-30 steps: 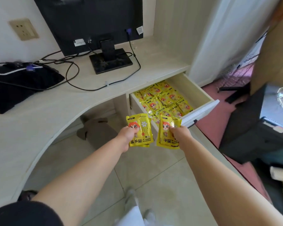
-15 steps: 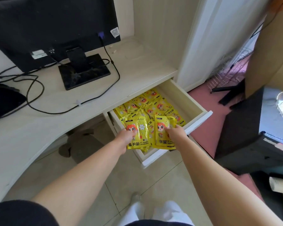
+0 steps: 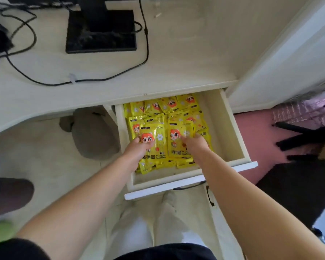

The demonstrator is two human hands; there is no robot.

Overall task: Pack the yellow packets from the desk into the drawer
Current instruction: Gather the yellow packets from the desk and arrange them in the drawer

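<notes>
Glossy, crinkled plastic film on the yellow packets point(image 3: 159, 139) catches the light — the drawer point(image 3: 231, 128) and worktop point(image 3: 176, 59) look like pale, matt wood laminate — the monitor base point(image 3: 101, 40) is dull black.

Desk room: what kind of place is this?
Probably a home office or study corner: a pale desk carries a monitor stand and black cables, and its open drawer holds yellow hand-warmer packets.

home office | desk point(image 3: 176, 53) | monitor stand point(image 3: 100, 32) | cables point(image 3: 109, 78)
</notes>
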